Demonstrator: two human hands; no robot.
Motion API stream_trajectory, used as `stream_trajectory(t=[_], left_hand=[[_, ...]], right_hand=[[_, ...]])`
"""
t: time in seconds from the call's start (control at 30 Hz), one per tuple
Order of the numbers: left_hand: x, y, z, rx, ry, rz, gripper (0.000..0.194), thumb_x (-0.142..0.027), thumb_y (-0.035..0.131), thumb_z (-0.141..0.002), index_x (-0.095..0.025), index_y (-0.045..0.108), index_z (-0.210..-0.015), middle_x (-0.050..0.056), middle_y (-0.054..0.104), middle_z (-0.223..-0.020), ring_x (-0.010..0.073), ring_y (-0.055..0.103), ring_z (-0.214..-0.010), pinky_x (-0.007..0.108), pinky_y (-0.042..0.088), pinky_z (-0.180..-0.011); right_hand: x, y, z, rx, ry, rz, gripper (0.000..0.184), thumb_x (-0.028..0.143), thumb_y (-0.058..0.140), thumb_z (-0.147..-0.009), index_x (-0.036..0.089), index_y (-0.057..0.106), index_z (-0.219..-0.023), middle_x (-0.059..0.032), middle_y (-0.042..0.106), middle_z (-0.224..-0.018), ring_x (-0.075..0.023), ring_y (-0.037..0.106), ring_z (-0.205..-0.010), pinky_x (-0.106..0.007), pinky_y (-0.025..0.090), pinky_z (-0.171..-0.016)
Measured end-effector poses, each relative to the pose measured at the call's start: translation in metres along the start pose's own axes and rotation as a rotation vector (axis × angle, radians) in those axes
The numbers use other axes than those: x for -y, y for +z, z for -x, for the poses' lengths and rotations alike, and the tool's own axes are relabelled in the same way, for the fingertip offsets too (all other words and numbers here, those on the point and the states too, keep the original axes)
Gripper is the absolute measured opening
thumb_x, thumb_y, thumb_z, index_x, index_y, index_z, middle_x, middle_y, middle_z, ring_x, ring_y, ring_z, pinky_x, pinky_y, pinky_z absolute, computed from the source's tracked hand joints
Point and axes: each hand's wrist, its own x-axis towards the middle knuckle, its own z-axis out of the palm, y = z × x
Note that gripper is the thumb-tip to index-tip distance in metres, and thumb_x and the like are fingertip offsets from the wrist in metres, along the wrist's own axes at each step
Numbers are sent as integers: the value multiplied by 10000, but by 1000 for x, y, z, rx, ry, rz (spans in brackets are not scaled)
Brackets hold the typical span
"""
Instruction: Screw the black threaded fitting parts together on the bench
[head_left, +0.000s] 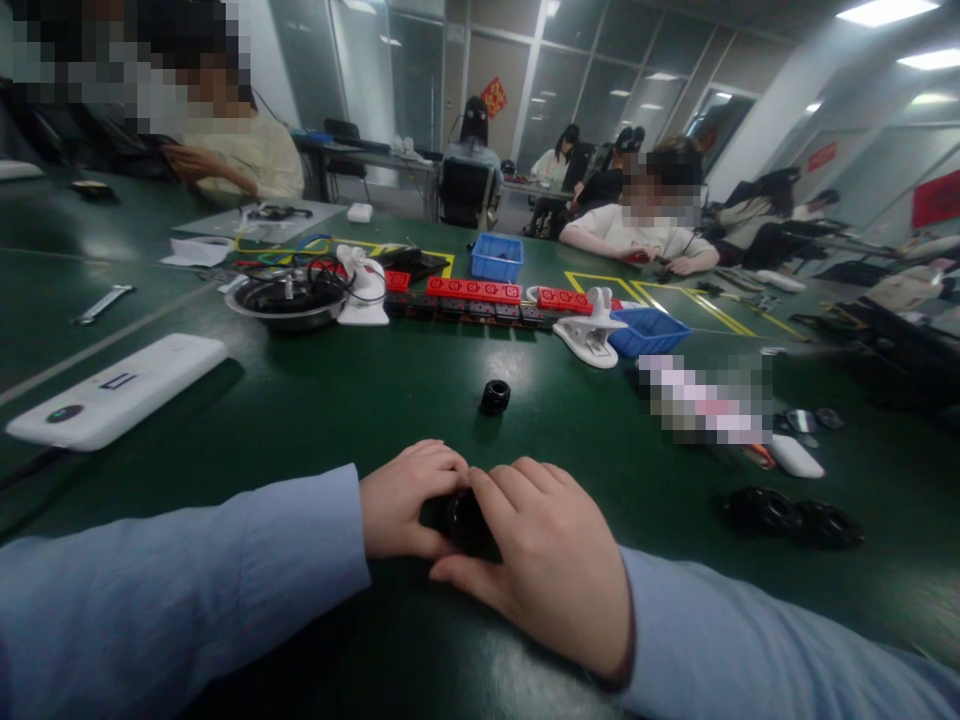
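Note:
My left hand [412, 497] and my right hand [551, 545] are together at the table's front, curled around a black round part [463, 520]. Only its dark, rounded side shows between my fingers; the rest is hidden. It resembles a small toy tyre, but I cannot make out its exact kind. Beyond my hands, a smaller black ring-shaped part [496, 397] stands on the green table [360, 400]. To the right of my right hand lie two more black, ridged, tyre-like parts [765, 510], side by side.
A white power bank-like box [120, 390] and a wrench [103, 304] lie left. Farther back are a metal bowl [289, 305], a red power strip [474, 291], a white clamp [592, 330] and blue bins [496, 258]. A white mouse-shaped object [796, 456] lies right. Several people sit beyond.

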Motion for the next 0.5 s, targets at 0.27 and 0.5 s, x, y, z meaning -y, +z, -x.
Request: stream_trajectory(t=[0.27, 0.5], left_hand=[[0, -2, -1, 12, 15, 16, 438, -580, 643, -722, -181, 589, -896, 52, 587, -956, 241, 536, -922, 428, 368, -938], [0, -1, 0, -2, -3, 6, 389, -500, 699, -689, -186, 592, -892, 43, 592, -985, 240, 532, -940, 433, 355, -957]], right_hand=[[1, 8, 0, -80, -67, 86, 275, 389, 692, -760, 143, 585, -702, -40, 569, -627, -185, 518, -631, -319, 324, -568], [1, 1, -4, 93, -84, 23, 168, 284, 660, -779, 124, 619, -813, -67, 599, -734, -202, 529, -733, -338, 374, -641]])
